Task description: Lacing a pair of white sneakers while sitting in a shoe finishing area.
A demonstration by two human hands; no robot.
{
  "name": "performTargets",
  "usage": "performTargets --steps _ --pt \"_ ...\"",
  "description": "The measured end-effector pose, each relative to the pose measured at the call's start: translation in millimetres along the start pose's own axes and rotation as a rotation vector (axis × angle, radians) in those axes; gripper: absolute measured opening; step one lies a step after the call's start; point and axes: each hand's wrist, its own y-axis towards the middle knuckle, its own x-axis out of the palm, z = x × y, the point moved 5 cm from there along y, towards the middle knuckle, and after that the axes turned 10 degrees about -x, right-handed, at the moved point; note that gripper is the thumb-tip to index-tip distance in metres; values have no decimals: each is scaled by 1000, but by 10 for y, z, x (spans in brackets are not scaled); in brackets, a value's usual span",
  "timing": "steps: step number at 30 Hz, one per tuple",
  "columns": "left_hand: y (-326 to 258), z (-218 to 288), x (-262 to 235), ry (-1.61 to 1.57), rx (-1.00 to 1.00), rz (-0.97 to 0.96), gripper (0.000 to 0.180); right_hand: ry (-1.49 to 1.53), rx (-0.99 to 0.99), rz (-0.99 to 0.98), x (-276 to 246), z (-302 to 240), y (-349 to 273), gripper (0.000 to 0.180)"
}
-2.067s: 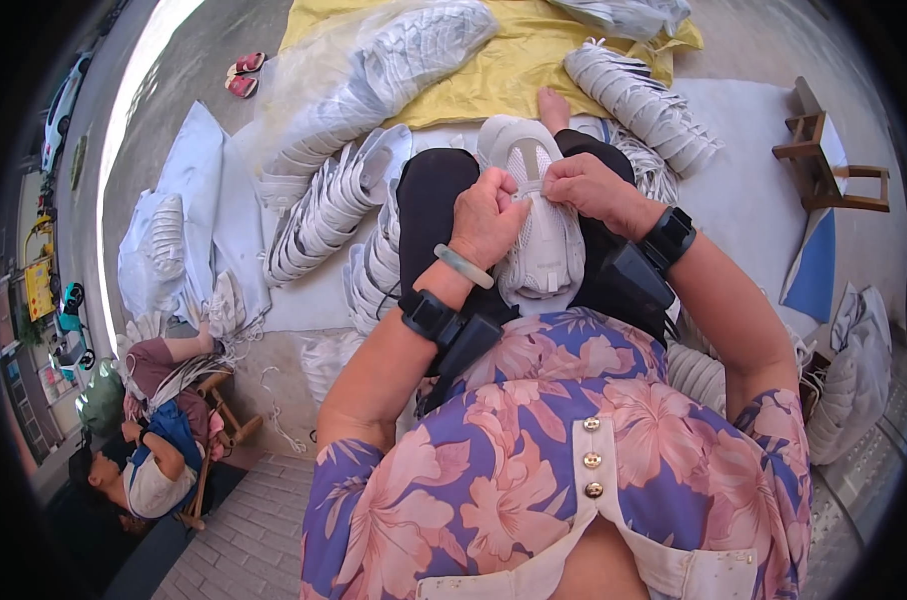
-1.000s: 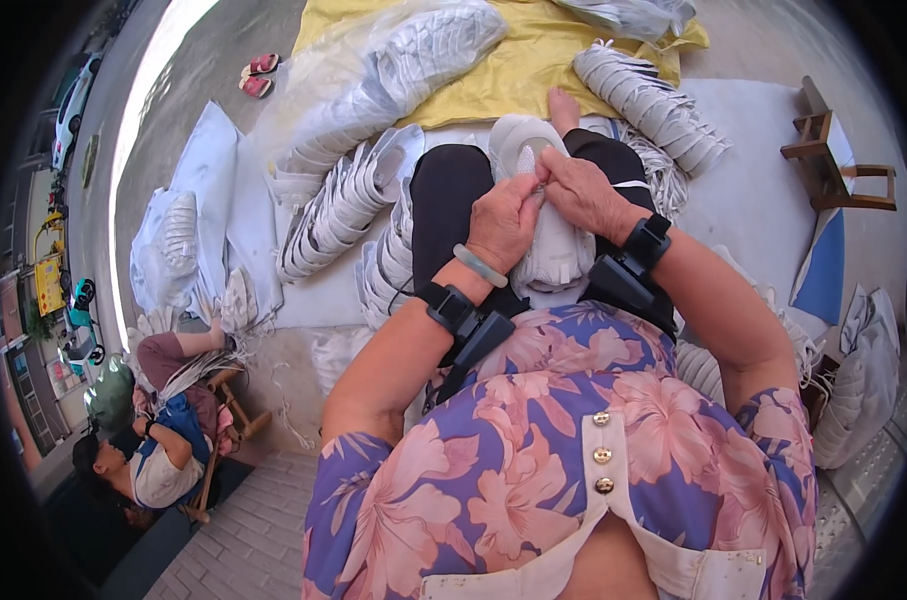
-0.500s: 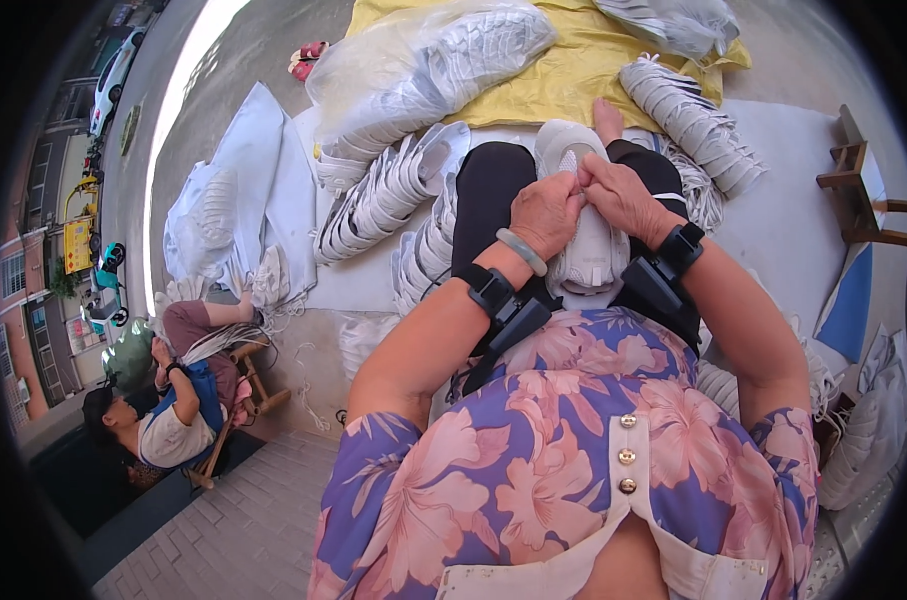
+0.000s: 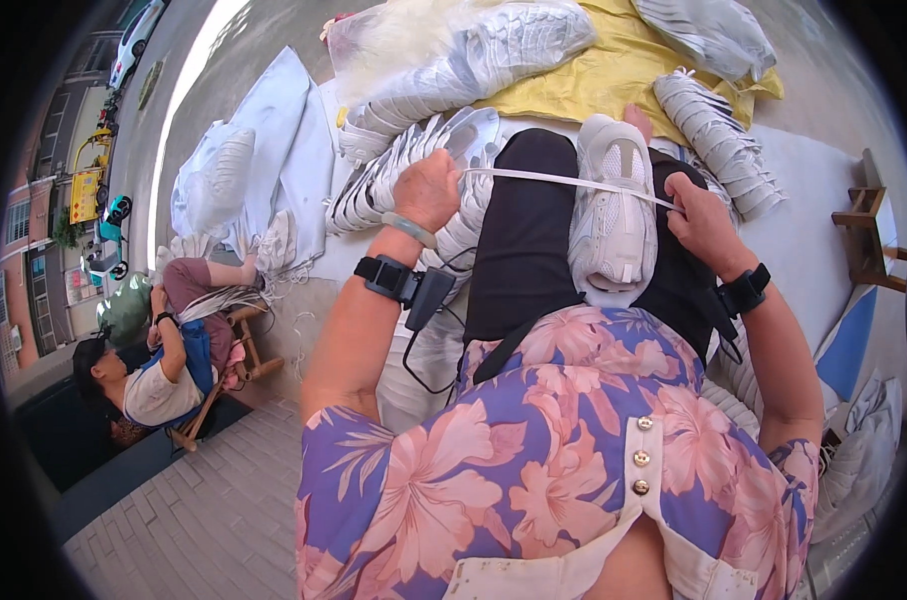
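- Left hand [image 4: 429, 192]: fingers closing into a fist, clamping one end section of the flat white lace [image 4: 544, 178]; sitting out past the left thigh, in front of a row of nested white shoe uppers [image 4: 399, 168].
- Right hand [image 4: 702, 222]: thumb and fingers pinching the lace's other side; hovering over the right thigh, just beside the shoe.
- Lace: running nearly straight between both hands, passing above the left thigh and across the shoe.
- White mesh shoe with beige-grey panels [image 4: 614, 240]: lying lengthwise on the lap, between the thighs in black trousers [image 4: 519, 215].
- Pale green bangle [image 4: 410, 229]: circling the left wrist; black strapped devices sitting on both forearms.
- Beyond the knees: yellow sheet [image 4: 544, 90] carrying part of a plastic-wrapped white stack [image 4: 529, 45]; another nested white stack [image 4: 719, 140] lying to the right.
- Far left: co-worker in a dark cap [image 4: 169, 390] sitting low.
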Motion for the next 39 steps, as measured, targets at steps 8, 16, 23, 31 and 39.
performTargets --steps 8,16,23,31,39 --pt "-132 94 -96 34 99 -34 17 -103 -123 263 -35 -16 -228 13" --pt "-274 1445 434 14 471 -189 22 -183 -169 263 -231 56 -465 10" --pt "-72 1074 100 98 635 138 4 -248 -72 271 -589 443 -875 7" --pt "368 44 -1017 387 328 341 9 -336 -56 188 -1138 533 -1101 5" --pt "319 230 -1263 434 422 455 4 -158 1 166 -1194 96 -781 12"
